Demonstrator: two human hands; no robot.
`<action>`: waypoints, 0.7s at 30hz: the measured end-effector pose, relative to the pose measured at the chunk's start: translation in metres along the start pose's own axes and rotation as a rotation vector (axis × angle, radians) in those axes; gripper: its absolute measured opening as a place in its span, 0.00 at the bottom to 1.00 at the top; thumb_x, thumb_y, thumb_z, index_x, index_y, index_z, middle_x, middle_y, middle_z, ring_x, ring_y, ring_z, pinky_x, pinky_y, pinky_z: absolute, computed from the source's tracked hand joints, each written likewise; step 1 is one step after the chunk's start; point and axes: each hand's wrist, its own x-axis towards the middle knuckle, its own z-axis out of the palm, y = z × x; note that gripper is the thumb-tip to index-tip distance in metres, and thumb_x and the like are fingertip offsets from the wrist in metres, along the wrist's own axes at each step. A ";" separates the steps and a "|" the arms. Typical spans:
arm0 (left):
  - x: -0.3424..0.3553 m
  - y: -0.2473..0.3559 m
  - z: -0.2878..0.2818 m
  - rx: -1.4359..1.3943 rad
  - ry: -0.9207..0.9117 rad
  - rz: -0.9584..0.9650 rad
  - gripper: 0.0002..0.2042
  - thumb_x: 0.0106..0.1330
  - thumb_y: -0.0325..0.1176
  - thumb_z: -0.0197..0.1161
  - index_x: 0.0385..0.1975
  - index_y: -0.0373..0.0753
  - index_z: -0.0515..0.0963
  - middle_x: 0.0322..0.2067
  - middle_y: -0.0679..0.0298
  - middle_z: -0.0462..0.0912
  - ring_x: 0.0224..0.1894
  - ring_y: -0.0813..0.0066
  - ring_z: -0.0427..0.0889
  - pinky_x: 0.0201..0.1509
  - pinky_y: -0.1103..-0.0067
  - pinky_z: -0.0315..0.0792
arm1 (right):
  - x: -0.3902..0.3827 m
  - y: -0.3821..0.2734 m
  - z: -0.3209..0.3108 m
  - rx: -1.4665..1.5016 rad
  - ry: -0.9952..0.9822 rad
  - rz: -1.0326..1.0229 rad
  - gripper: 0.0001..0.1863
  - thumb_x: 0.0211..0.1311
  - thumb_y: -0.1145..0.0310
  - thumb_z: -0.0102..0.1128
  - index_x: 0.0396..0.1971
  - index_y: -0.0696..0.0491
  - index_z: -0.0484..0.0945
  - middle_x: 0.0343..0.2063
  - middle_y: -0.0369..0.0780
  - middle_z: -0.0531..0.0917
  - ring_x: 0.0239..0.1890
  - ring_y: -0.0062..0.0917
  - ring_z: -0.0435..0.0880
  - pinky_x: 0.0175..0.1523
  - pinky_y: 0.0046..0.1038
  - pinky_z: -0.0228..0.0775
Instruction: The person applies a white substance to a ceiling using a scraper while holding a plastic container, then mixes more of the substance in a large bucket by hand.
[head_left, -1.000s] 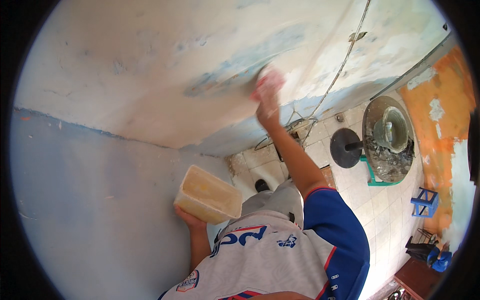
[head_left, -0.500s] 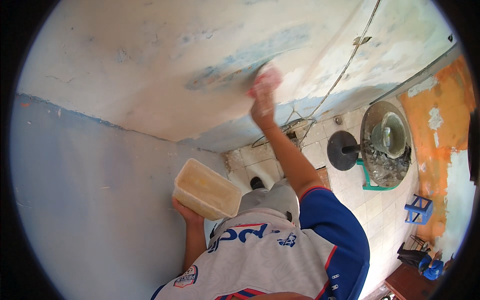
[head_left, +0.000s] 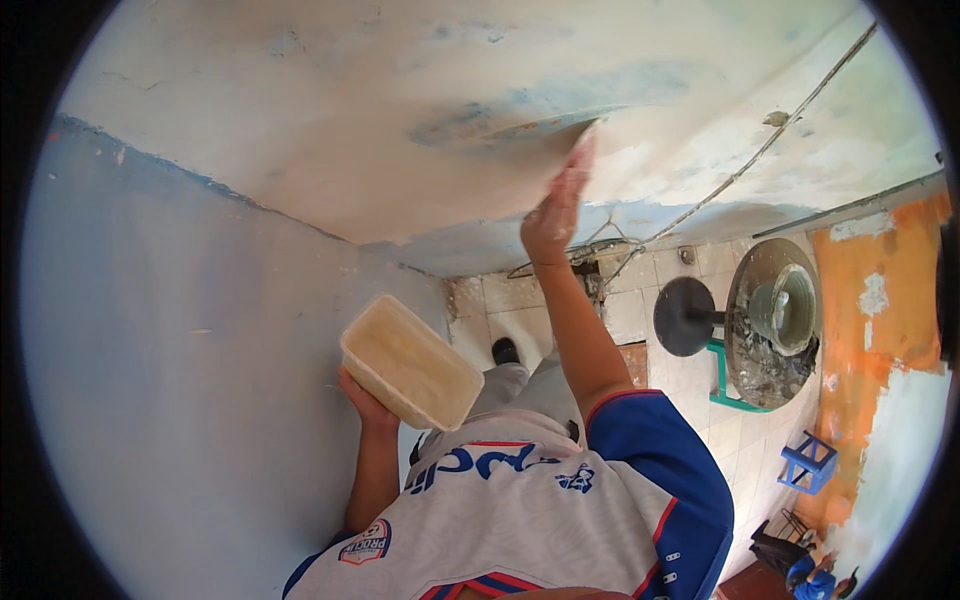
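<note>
Here, the left hand (head_left: 370, 404) holds a rectangular, pale-smeared tub (head_left: 385, 379).

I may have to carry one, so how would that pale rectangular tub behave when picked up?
The tub is probably light enough to carry, as only the left hand seems to support it. It looks fairly stiff, since its walls keep their boxy shape. Those flat sides make rolling unlikely, though held from one side it might tip.

Blue-grey side wall (head_left: 180, 380), pale tiled floor (head_left: 627, 312), patchy orange wall (head_left: 850, 400), small blue stool (head_left: 812, 462)
</note>
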 end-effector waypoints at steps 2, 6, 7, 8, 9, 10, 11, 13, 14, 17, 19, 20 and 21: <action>-0.003 0.002 0.009 0.010 0.031 -0.017 0.33 0.74 0.61 0.37 0.69 0.44 0.66 0.66 0.59 0.72 0.65 0.58 0.74 0.67 0.62 0.72 | -0.045 0.010 0.030 0.013 -0.157 -0.078 0.28 0.60 0.85 0.53 0.63 0.63 0.71 0.65 0.57 0.72 0.72 0.56 0.64 0.74 0.56 0.57; -0.009 -0.003 0.004 0.042 -0.002 0.009 0.35 0.73 0.64 0.38 0.69 0.44 0.66 0.66 0.59 0.72 0.65 0.58 0.74 0.67 0.62 0.72 | -0.097 -0.024 0.035 0.306 -0.457 -0.256 0.25 0.56 0.85 0.57 0.57 0.58 0.79 0.64 0.49 0.76 0.72 0.49 0.67 0.74 0.54 0.58; -0.012 -0.005 -0.002 0.047 0.012 0.017 0.36 0.73 0.65 0.38 0.69 0.44 0.66 0.66 0.59 0.72 0.66 0.58 0.73 0.67 0.62 0.72 | -0.097 -0.034 0.026 0.316 -0.458 -0.255 0.25 0.56 0.85 0.57 0.57 0.58 0.79 0.64 0.49 0.76 0.72 0.49 0.67 0.74 0.54 0.58; -0.015 -0.005 -0.007 0.048 0.017 0.023 0.36 0.73 0.65 0.38 0.69 0.44 0.66 0.66 0.59 0.72 0.66 0.58 0.73 0.67 0.62 0.72 | -0.095 -0.040 0.014 0.349 -0.476 -0.243 0.24 0.58 0.85 0.55 0.57 0.60 0.77 0.64 0.51 0.75 0.70 0.52 0.68 0.73 0.55 0.59; -0.017 -0.005 -0.009 0.045 0.038 0.020 0.36 0.73 0.66 0.39 0.69 0.44 0.66 0.66 0.59 0.72 0.66 0.58 0.73 0.67 0.62 0.71 | -0.088 -0.040 0.005 0.374 -0.491 -0.231 0.24 0.59 0.86 0.53 0.57 0.62 0.75 0.64 0.54 0.74 0.69 0.56 0.68 0.73 0.55 0.60; -0.019 -0.007 -0.012 0.035 0.065 0.021 0.37 0.73 0.66 0.39 0.69 0.44 0.66 0.66 0.59 0.72 0.66 0.58 0.73 0.67 0.62 0.71 | -0.085 -0.033 0.001 0.363 -0.376 -0.211 0.23 0.62 0.85 0.51 0.59 0.63 0.73 0.65 0.56 0.73 0.71 0.57 0.66 0.74 0.55 0.58; -0.020 -0.008 -0.016 0.032 0.068 0.026 0.37 0.73 0.66 0.39 0.69 0.44 0.66 0.66 0.59 0.72 0.66 0.58 0.73 0.67 0.62 0.71 | -0.080 -0.022 -0.002 0.351 -0.262 -0.190 0.23 0.65 0.83 0.50 0.61 0.64 0.71 0.66 0.57 0.71 0.72 0.57 0.65 0.75 0.54 0.56; -0.025 -0.010 -0.029 0.012 0.063 0.020 0.37 0.72 0.67 0.39 0.69 0.44 0.66 0.66 0.58 0.72 0.66 0.58 0.73 0.67 0.62 0.71 | -0.035 0.004 -0.012 0.172 -0.135 -0.106 0.23 0.74 0.77 0.44 0.66 0.67 0.63 0.67 0.62 0.68 0.73 0.57 0.61 0.77 0.54 0.47; -0.029 -0.012 -0.031 0.003 0.073 0.028 0.37 0.72 0.67 0.39 0.69 0.44 0.66 0.66 0.58 0.72 0.66 0.58 0.73 0.67 0.62 0.71 | -0.001 0.011 -0.020 0.092 -0.022 -0.091 0.23 0.76 0.76 0.43 0.67 0.67 0.62 0.67 0.62 0.67 0.73 0.57 0.61 0.78 0.55 0.45; -0.027 -0.010 -0.027 0.020 0.076 0.031 0.37 0.72 0.67 0.39 0.69 0.44 0.66 0.66 0.58 0.72 0.66 0.58 0.73 0.67 0.61 0.71 | 0.015 0.033 -0.010 -0.083 0.039 -0.097 0.24 0.74 0.79 0.45 0.68 0.64 0.62 0.67 0.61 0.68 0.73 0.57 0.62 0.76 0.55 0.51; -0.026 -0.008 -0.026 0.029 0.050 0.026 0.37 0.72 0.66 0.38 0.69 0.44 0.66 0.66 0.58 0.72 0.66 0.57 0.73 0.67 0.61 0.71 | 0.005 0.027 0.008 0.063 -0.077 -0.176 0.27 0.67 0.87 0.49 0.66 0.60 0.67 0.67 0.58 0.69 0.72 0.55 0.65 0.73 0.55 0.59; -0.025 -0.006 -0.020 0.043 0.036 0.024 0.37 0.72 0.66 0.38 0.69 0.44 0.66 0.66 0.58 0.72 0.66 0.57 0.73 0.67 0.61 0.71 | -0.029 0.025 0.021 0.103 -0.118 -0.159 0.29 0.60 0.90 0.52 0.64 0.60 0.70 0.67 0.57 0.70 0.72 0.53 0.66 0.74 0.55 0.58; -0.026 -0.006 -0.017 0.042 0.058 0.023 0.36 0.72 0.66 0.38 0.69 0.44 0.66 0.66 0.58 0.72 0.66 0.57 0.73 0.67 0.61 0.71 | -0.041 0.007 0.026 0.202 -0.190 -0.215 0.32 0.54 0.91 0.53 0.62 0.58 0.73 0.66 0.56 0.72 0.71 0.53 0.67 0.74 0.55 0.57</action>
